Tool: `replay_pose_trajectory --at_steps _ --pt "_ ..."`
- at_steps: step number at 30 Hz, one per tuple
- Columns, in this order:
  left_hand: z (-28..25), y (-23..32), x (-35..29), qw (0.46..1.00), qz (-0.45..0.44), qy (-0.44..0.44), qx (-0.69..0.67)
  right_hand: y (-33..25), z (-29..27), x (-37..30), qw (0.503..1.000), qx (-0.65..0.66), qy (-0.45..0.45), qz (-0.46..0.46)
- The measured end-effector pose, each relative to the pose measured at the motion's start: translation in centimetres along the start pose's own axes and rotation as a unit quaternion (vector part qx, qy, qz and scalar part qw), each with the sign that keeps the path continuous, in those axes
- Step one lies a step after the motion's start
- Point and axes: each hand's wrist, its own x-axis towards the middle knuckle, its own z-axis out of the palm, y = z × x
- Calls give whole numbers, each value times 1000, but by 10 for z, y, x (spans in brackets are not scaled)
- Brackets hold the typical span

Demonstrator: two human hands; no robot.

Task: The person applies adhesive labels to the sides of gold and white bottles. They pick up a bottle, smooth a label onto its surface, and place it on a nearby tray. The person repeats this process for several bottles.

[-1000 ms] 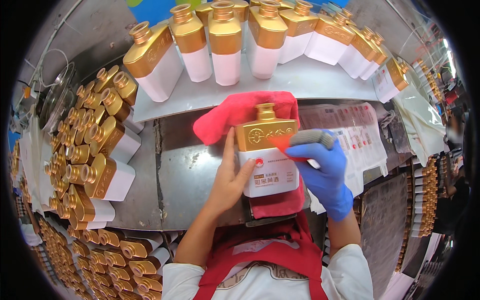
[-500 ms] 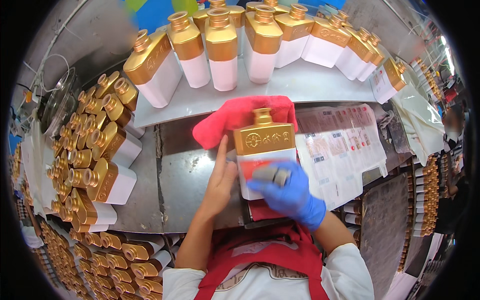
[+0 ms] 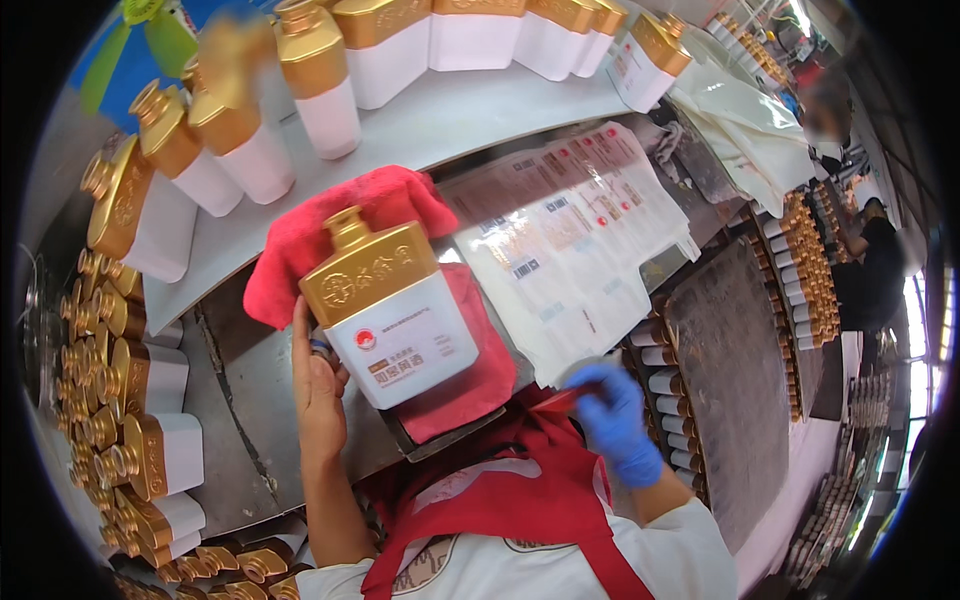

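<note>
A bottle (image 3: 400, 318) with a gold, embossed shoulder and a white body lies face up on a red cloth pad (image 3: 478, 365). Its front carries a round red mark and printed lettering. My bare left hand (image 3: 322, 395) grips the bottle's left side, index finger along the edge and other fingers curled against it. Off to the right of the pad, my blue-gloved right hand (image 3: 615, 425) is closed on a flat red piece (image 3: 556, 402), whose kind I cannot make out. Beyond the bottle's neck lies a bunched red towel (image 3: 385, 195).
Printed sheets (image 3: 560, 250) lie right of the bottle. Several similar bottles (image 3: 320, 90) stand on a raised grey shelf (image 3: 400, 130) at the back. More bottles (image 3: 160, 455) crowd the left side. Racked bottles (image 3: 800, 260) and another person (image 3: 875, 265) are at the far right.
My right hand has come off the bottle's front and moved right, baring the printed face. The view has turned, and the bottle now appears tilted and farther left. My left hand stays beside it.
</note>
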Motion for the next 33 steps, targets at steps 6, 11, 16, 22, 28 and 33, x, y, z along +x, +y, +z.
replay_pose_trajectory --at_steps 6,11,16,22,28,33 --pt "-2 -8 -3 1000 4 9 15 16 -72 12 845 -530 34 -53" --pt "-6 -12 -6 1000 8 4 27 32 -78 30 780 -609 -16 -141" --pt "-7 -16 -9 1000 15 17 20 49 -76 31 932 -336 120 -64" --pt "-3 -15 -8 998 17 53 22 96 -47 37 925 44 350 140" --pt "-10 -18 -4 1000 5 18 6 95 -27 46 924 176 315 128" --pt "-26 -27 -10 1000 16 0 15 93 -54 15 916 170 276 237"
